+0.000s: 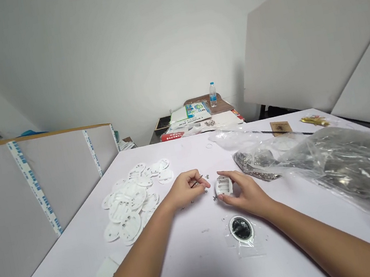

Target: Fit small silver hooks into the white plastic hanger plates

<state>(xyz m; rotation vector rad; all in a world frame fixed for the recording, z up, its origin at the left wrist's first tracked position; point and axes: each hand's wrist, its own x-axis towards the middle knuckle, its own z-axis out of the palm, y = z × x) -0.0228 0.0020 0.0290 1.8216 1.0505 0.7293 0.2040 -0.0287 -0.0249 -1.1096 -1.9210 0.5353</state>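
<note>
My right hand (pixel 246 190) grips a round white plastic battery case (pixel 223 186) by its edge, thumb on the near side and fingers on the far side. The open slots of the case face up. Just left of it, my left hand (pixel 187 188) pinches a thin, dark, pointed metal piece (pixel 197 181); its exact kind is too small to tell. Small metal contacts (pixel 215 198) lie scattered on the table between and below the hands. Nearer to me, a round black disc with a white rim (pixel 241 229) lies on a clear plastic bag.
A heap of white plastic cases (pixel 128 201) covers the left of the white table (pixel 185 262). Clear bags of metal parts (pixel 338 154) fill the right side, near a brown card (pixel 281 127) and a gold packet (pixel 315 121). A water bottle (pixel 213 95) stands behind.
</note>
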